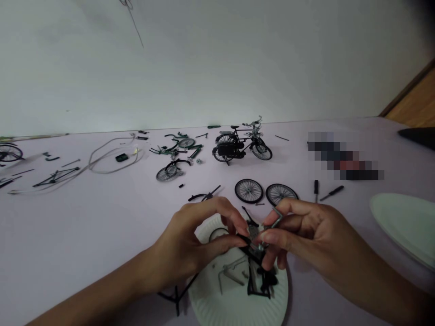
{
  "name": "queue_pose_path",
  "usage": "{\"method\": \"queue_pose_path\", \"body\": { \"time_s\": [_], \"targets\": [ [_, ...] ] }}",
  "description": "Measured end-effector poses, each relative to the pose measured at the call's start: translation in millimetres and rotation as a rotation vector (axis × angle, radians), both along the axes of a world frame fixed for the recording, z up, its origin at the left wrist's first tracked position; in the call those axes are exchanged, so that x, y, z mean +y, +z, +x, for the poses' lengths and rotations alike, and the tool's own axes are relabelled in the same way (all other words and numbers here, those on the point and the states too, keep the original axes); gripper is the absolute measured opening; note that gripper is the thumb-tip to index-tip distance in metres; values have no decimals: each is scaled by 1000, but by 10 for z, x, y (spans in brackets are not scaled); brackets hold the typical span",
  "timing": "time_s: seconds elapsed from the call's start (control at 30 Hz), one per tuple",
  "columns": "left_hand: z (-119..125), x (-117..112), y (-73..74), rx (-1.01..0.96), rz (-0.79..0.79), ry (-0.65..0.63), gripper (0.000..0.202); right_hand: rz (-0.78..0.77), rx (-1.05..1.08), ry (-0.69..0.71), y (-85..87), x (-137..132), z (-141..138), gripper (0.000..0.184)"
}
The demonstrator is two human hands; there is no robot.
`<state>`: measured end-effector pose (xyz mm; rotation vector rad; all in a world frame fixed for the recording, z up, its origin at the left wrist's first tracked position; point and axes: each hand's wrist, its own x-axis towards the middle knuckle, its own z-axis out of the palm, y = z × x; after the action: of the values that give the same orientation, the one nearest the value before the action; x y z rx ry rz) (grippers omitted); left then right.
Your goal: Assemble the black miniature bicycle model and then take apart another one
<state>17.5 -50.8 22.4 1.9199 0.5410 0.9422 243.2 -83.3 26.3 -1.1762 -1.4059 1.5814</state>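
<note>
My left hand [204, 235] pinches a small black model-bicycle part between thumb and fingertips; its exact kind is hard to make out. Close against it, my right hand [302, 231] grips a thin silver bent metal piece [277, 218], shaped like a model bicycle handlebar. The two held parts meet or nearly meet between my fingertips, where fingers hide the contact. Beneath both hands lies a white paper plate [207, 312] with black and silver bicycle parts on it, among them a black frame-like piece [258, 294] and a thin silver bent rod [220, 276].
Two loose spoked wheels [249, 191] lie beyond the plate. An assembled-looking black model bicycle [234, 147] stands farther back, with scattered green parts [176, 145] to its left. Two small screwdrivers [332, 193] and a second white plate [404, 222] are at right. A pale cord [102, 171] loops at left.
</note>
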Motion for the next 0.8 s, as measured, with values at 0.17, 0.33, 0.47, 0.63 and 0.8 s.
{"method": "queue_pose_path", "body": {
  "time_s": [0.17,0.33,0.47,0.63,0.8],
  "targets": [
    [-12,10,-2,35,32,-8,22,-44,21,-22,-20,-2,-16,22],
    [-10,13,1,46,39,-27,21,-70,48,12,-51,29,2,24],
    [-6,4,15,84,101,-35,23,-83,71,15,-47,49,11,23],
    [13,-11,31,128,174,1,23,-117,117,18,-47,66,12,22],
    [49,-9,21,138,160,-26,21,-149,154,30,-66,69,12,25]
  ]
}}
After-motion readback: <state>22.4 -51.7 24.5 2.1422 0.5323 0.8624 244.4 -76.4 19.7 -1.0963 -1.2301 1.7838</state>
